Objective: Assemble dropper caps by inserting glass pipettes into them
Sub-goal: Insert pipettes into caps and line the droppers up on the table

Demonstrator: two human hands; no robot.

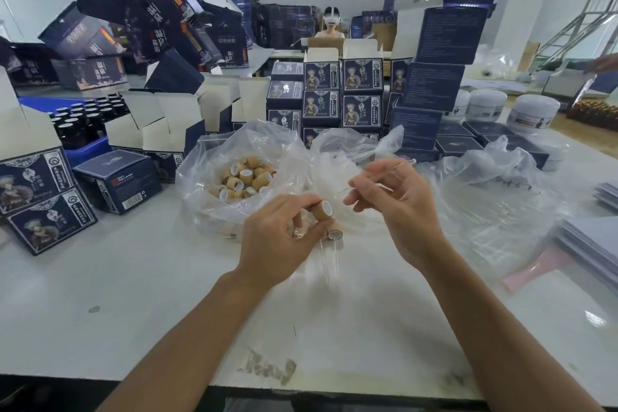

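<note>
Holding several tan dropper caps (321,210) at once, the left hand (279,237) hovers over the white worktop (133,294), its grip curled narrowly round them; one cap sits pinched at the fingertips with its white-lined opening facing right, and another cap (335,231) lies lower in the same hand, with thin clear glass tubes (329,261) hanging down from the held caps. Just to the right, the right hand (391,204) pinches a single glass pipette (398,166) between thumb and fingers, the rod slanting up toward the far right, apart from the caps. Beyond the left hand, an open clear plastic bag (214,157) holds a heap of loose caps (244,179). A second crumpled plastic bag (485,184) lies to the right. Dark blue printed cartons (363,75) are stacked at the far side, white jars (531,114) at the far right.
</note>
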